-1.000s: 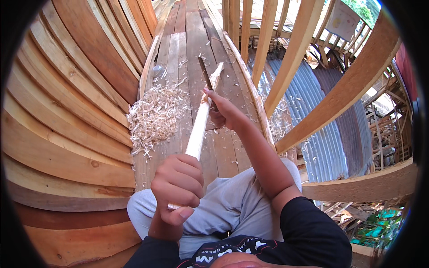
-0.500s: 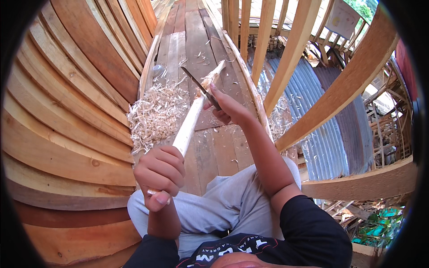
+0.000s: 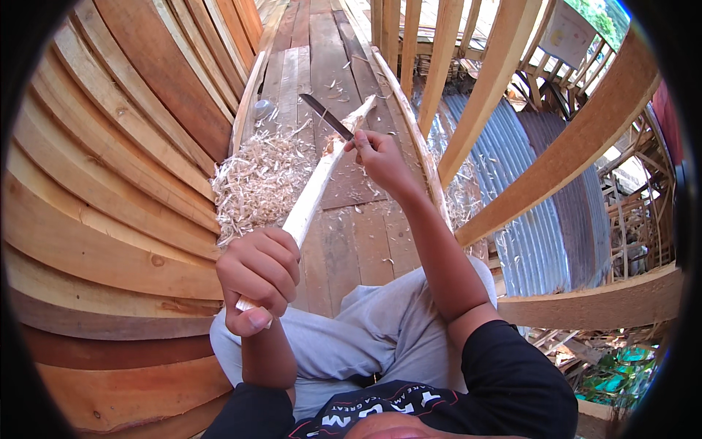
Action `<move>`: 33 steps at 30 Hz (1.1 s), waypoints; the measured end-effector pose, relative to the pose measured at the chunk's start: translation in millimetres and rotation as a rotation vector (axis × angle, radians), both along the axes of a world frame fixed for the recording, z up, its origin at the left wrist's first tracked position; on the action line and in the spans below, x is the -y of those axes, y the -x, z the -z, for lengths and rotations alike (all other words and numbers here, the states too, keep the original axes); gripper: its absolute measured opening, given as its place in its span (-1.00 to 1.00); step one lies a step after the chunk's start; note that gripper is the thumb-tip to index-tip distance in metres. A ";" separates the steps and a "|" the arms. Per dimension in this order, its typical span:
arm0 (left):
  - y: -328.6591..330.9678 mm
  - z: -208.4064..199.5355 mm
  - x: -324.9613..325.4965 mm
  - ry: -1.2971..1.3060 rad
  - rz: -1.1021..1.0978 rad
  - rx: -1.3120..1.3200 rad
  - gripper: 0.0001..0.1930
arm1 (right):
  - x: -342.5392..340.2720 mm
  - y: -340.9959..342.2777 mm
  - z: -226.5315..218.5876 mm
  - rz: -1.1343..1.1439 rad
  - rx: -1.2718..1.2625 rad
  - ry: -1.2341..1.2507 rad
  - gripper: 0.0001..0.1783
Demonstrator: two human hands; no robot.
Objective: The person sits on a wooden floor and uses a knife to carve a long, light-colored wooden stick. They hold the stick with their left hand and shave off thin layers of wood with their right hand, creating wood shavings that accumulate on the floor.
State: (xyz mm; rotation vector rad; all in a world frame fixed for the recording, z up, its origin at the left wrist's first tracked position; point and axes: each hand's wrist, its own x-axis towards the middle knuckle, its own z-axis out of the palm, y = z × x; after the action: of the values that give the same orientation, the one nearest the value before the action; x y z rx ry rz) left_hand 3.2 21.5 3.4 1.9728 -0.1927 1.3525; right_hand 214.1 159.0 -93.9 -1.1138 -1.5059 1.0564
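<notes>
My left hand is wrapped round the near end of a pale, peeled wooden stick. The stick slants away from me to the far right, and its far part is rough and partly cut. In my right hand is a knife with a long dark blade. The blade crosses over the stick near the rough part and points to the far left. The knife's handle is mostly hidden in my fingers, and whether the edge touches the wood I cannot tell.
A heap of wood shavings lies on the plank floor, left of the stick. Beyond it is a small clear round object. A board wall rises at the left. On the right are railing posts, with corrugated metal roofing below.
My right hand has turned and shifted slightly to the right, drawing the knife a little along with it. My left hand still grips the stick, tilted slightly.
</notes>
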 end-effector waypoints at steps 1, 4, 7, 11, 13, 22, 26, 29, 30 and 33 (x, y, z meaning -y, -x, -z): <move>0.4 0.0 0.2 0.002 0.001 0.003 -0.70 | 4.0 1.2 -7.1 -0.024 -0.007 -0.058 -0.50; 3.9 -0.4 0.9 0.003 -0.004 0.002 -0.70 | 17.9 -1.4 -27.0 -0.227 0.246 0.056 -0.47; 4.2 -0.3 1.0 0.005 -0.006 0.008 -0.70 | 24.4 0.6 -28.8 -0.230 0.435 0.029 -0.46; 0.0 -1.1 -0.6 0.000 0.009 0.010 -0.69 | 25.6 -0.3 -29.8 -0.268 0.372 0.122 -0.37; 2.4 -0.2 1.5 0.014 -0.011 0.008 -0.69 | 32.2 2.5 -47.2 -0.272 0.503 0.156 -0.30; 4.0 -0.1 0.7 0.007 -0.018 0.002 -0.69 | 37.5 11.4 -39.9 -0.337 0.391 0.199 -0.27; 7.9 0.2 2.5 0.025 -0.038 -0.002 -0.68 | 40.6 5.6 -53.0 -0.447 -0.041 0.537 -0.32; 11.8 0.2 4.2 0.045 -0.064 0.006 -0.68 | 38.8 -7.4 -64.9 -0.366 -0.239 0.566 -0.34; 12.4 0.7 3.7 0.048 -0.064 0.016 -0.69 | 34.0 -13.2 -66.9 -0.264 -0.271 0.583 -0.35; 11.9 3.6 5.3 0.071 -0.070 0.036 -0.69 | 27.8 -21.0 -50.5 0.096 -0.018 0.355 -0.35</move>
State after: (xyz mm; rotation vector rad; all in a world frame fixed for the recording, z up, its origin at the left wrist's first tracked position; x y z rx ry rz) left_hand -8.7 16.1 -0.2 1.9131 -0.0912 1.4205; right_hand 235.1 131.2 -43.4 -1.4014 -1.2652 1.2945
